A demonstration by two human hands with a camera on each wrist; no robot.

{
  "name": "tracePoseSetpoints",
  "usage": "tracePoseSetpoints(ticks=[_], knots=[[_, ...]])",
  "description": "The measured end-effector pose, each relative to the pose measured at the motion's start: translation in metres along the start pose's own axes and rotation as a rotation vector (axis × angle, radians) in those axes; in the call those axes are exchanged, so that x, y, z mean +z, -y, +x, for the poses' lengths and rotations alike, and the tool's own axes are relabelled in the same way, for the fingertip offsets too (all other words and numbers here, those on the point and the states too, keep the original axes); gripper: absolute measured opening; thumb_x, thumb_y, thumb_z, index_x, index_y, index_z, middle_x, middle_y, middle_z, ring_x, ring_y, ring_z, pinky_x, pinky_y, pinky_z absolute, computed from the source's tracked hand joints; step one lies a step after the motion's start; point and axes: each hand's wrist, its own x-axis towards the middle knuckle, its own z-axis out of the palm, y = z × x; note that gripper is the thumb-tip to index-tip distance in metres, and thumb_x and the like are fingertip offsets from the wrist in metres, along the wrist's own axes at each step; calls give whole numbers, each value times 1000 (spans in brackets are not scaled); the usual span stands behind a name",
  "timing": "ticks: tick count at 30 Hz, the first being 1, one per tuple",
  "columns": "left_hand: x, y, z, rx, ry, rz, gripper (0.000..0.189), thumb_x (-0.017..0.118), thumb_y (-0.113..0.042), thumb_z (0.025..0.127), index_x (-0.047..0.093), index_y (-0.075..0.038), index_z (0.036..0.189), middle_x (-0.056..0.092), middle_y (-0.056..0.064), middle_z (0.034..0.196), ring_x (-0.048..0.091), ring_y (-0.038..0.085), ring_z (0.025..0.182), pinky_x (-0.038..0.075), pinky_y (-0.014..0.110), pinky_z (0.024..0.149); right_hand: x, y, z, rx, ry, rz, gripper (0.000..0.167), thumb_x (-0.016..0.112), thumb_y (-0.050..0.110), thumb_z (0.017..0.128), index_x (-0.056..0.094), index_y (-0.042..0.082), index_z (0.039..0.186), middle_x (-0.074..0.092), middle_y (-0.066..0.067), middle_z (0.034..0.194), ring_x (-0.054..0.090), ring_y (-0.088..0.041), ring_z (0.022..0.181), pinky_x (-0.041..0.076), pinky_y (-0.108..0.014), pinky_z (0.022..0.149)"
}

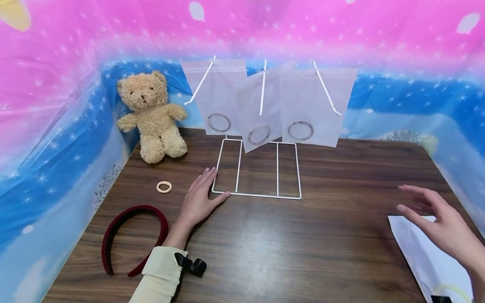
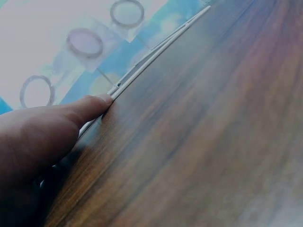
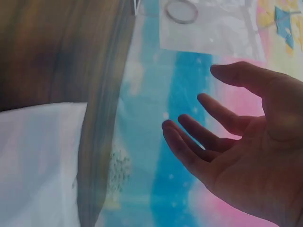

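My left hand (image 1: 198,198) lies at the near left corner of a white wire rack's base (image 1: 265,195), fingers extended and the thumb on the front wire. In the left wrist view the thumb (image 2: 90,109) presses that wire. From the rack's three prongs hang three clear zip bags: a left bag (image 1: 227,92), a middle bag (image 1: 254,105) and a right bag (image 1: 314,97), each with a thin ring-shaped bangle low inside. My right hand (image 1: 445,225) hovers over a white sheet-like bag (image 1: 420,244) at the right, its fingers loosely bent and holding nothing.
A teddy bear (image 1: 153,115) sits at the table's back left. In front of it lie a small cream ring (image 1: 164,187) and a dark red headband (image 1: 110,233). A pink and blue printed cloth (image 1: 57,126) encloses the wooden table (image 1: 341,181) at the back and sides.
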Motion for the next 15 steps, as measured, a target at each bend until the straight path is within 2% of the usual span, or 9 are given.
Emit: tracePoseSetpoints(ticks=[1,3,4,6,8,10,12,13,15], knots=[[0,0,0,1,-4,1,82,69,-53,86,45,-4,147,41,11,151,30,27,143,23,43,116,-1,-3,-5,1,-19,-2,60,63,28,98,39,6,148,43,-27,140,45,-49,115,44,-23,90],[-1,1,-1,1,-12,1,81,70,-52,86,45,-3,146,42,12,151,30,27,142,23,43,116,-1,-10,-14,0,-63,1,58,65,26,97,42,9,147,45,-23,139,50,-31,117,36,-5,78],[-1,1,-1,1,-14,0,81,70,-52,86,45,-3,146,42,12,151,30,27,142,24,44,116,-1,-14,-19,-6,-87,15,57,65,24,96,43,10,147,46,-20,139,51,-21,118,30,0,74],[-1,2,-1,1,-10,3,81,70,-52,86,45,-3,146,41,12,151,30,27,142,24,44,116,0,-21,-27,-16,-148,46,55,66,18,96,45,11,146,48,-10,139,48,0,114,30,2,77],[-1,3,-2,1,-1,2,81,68,-53,87,44,-3,146,41,12,151,30,27,143,24,44,116,1,-28,-35,-16,-201,81,53,66,13,95,47,12,145,50,5,135,41,16,104,31,2,79],[-2,4,-3,-6,6,2,82,68,-53,87,44,-3,147,40,12,152,29,27,143,23,45,116,1,-35,-41,-16,-237,116,54,67,7,94,48,13,144,49,17,132,41,20,103,32,2,79],[-5,6,-5,-20,8,3,83,69,-53,87,43,-3,147,39,11,153,28,27,143,23,46,116,2,-40,-44,2,-248,119,53,67,8,93,49,14,143,48,18,131,41,20,102,32,2,79],[-7,7,-6,-27,6,4,83,69,-54,87,43,-3,147,39,11,153,28,27,143,23,47,115,2,-43,-45,21,-246,104,53,66,10,94,48,12,144,50,13,133,40,20,103,31,2,81],[-10,10,-8,-46,2,9,84,69,-54,86,43,-4,148,38,11,153,27,27,144,22,47,115,3,-46,-46,58,-221,76,51,63,13,97,46,4,144,50,-7,139,46,3,121,31,-10,102]])
